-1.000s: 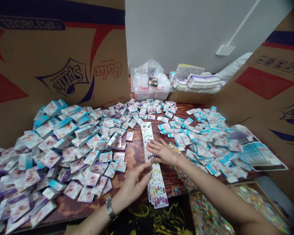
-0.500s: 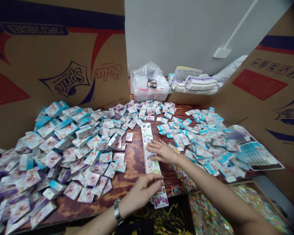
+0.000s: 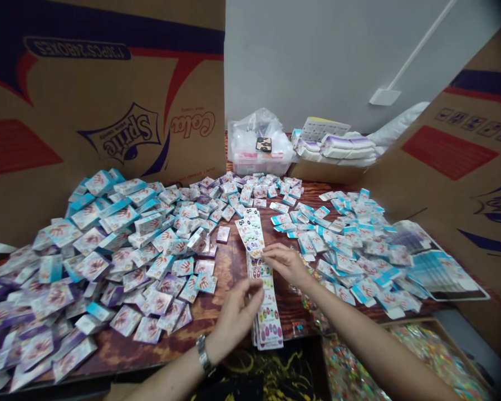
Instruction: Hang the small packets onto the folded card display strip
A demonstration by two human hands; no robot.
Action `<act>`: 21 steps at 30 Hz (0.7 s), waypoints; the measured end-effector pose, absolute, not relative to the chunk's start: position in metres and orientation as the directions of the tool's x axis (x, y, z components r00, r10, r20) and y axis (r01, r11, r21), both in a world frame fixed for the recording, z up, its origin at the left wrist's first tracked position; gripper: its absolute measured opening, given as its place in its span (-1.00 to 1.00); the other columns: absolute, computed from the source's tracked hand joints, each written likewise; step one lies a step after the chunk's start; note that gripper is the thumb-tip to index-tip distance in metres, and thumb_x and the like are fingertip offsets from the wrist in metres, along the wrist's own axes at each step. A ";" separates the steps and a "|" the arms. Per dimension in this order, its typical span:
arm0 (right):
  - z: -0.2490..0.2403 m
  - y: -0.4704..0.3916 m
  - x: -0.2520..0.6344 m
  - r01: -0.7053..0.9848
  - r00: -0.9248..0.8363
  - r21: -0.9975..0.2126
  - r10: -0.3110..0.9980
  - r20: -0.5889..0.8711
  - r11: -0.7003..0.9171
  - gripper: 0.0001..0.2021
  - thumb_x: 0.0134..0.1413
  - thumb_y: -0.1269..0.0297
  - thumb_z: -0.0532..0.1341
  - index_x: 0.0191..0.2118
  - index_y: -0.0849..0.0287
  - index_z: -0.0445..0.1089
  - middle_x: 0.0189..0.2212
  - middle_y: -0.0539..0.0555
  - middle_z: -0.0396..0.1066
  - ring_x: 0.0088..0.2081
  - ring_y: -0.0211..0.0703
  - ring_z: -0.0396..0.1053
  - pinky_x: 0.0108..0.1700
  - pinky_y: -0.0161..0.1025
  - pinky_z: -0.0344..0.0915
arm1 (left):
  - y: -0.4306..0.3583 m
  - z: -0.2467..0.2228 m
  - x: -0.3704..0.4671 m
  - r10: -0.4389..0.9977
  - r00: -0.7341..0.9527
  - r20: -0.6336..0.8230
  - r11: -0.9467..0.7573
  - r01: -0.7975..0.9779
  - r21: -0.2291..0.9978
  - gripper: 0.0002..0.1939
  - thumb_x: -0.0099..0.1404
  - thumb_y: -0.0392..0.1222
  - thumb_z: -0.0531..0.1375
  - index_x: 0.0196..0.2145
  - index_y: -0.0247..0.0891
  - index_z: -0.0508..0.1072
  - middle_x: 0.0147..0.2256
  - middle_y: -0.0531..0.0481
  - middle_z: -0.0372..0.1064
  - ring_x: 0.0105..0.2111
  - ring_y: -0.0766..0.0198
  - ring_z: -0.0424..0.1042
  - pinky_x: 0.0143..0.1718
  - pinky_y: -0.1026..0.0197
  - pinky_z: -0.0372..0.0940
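Long strips of small colourful stickers (image 3: 269, 328) lie stacked on the table in front of me. The upper end of one sticker strip (image 3: 247, 233) is turned to the left, out of line with the strips beneath. My right hand (image 3: 287, 264) is at the stack's right edge, fingertips pinched on the slanted strip. My left hand (image 3: 239, 316), with a metal watch (image 3: 204, 354) on the wrist, hovers at the stack's left edge. Its fingers are loosely curved, thumb and forefinger apart, and I see nothing held between them.
Small filled boxes (image 3: 150, 303) are heaped on the left. Flattish blue-and-white cartons (image 3: 359, 250) lie on the right, beside printed sheets (image 3: 446, 273). A plastic tub (image 3: 261, 164) stands at the back. Large cardboard boxes (image 3: 183, 161) flank the table. Colourful wrapped pieces (image 3: 350, 362) fill a lower box.
My right hand has lifted from lying flat on the strips into a pinch, and one strip's upper end has swung left. My left hand has drawn slightly left and up. The view has shifted slightly.
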State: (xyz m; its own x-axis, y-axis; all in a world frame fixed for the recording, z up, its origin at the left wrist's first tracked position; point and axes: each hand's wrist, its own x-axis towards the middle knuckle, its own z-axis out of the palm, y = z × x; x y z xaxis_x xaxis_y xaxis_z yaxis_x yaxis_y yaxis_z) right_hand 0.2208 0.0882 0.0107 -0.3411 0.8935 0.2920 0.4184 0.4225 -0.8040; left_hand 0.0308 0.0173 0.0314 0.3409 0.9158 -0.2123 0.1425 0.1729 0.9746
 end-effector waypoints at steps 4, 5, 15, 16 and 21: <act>0.012 0.086 0.219 0.389 -0.276 -0.837 0.916 0.293 0.385 -0.84 0.15 0.24 0.18 -0.24 0.10 0.49 -0.23 0.10 0.48 -0.16 -0.15 0.43 -0.12 -0.16 0.37 | 0.045 0.025 0.034 0.973 0.218 -0.070 -0.015 0.369 0.929 -0.69 0.26 -0.06 0.07 -0.16 -0.30 0.42 -0.22 -0.14 0.44 -0.27 0.18 0.40 -0.27 0.19 0.24; 0.011 0.085 0.219 0.394 -0.272 -0.835 0.916 0.294 0.385 -0.84 0.15 0.25 0.18 -0.23 0.10 0.49 -0.23 0.10 0.48 -0.16 -0.14 0.43 -0.11 -0.16 0.37 | 0.051 0.025 0.036 0.970 0.234 -0.068 -0.026 0.377 0.926 -0.72 0.26 -0.07 0.08 -0.22 -0.29 0.45 -0.29 -0.10 0.46 -0.32 0.19 0.40 -0.30 0.20 0.22; 0.008 0.080 0.222 0.396 -0.337 -0.828 0.902 0.271 0.397 -0.82 0.17 0.23 0.15 -0.18 0.09 0.48 -0.21 0.11 0.48 -0.15 -0.14 0.43 -0.09 -0.10 0.37 | 0.069 0.000 0.046 0.961 0.251 -0.112 0.018 0.350 0.937 -0.74 0.16 -0.06 0.15 -0.52 -0.32 0.43 -0.55 0.01 0.39 -0.53 0.28 0.31 -0.49 0.29 0.11; 0.007 0.080 0.223 0.394 -0.345 -0.828 0.899 0.270 0.399 -0.82 0.17 0.23 0.15 -0.18 0.09 0.48 -0.21 0.11 0.49 -0.16 -0.14 0.43 -0.09 -0.10 0.37 | 0.069 -0.002 0.046 0.962 0.248 -0.118 0.028 0.341 0.940 -0.73 0.15 -0.05 0.16 -0.53 -0.32 0.42 -0.55 0.01 0.38 -0.53 0.29 0.31 -0.49 0.29 0.12; 0.011 0.085 0.227 0.399 -0.404 -0.820 0.882 0.244 0.410 -0.82 0.17 0.23 0.15 -0.20 0.09 0.48 -0.23 0.10 0.49 -0.16 -0.14 0.43 -0.10 -0.15 0.35 | 0.069 -0.006 0.046 0.950 0.275 -0.147 0.066 0.282 0.957 -0.66 0.13 0.03 0.18 -0.58 -0.32 0.40 -0.60 0.05 0.32 -0.57 0.34 0.24 -0.52 0.31 0.09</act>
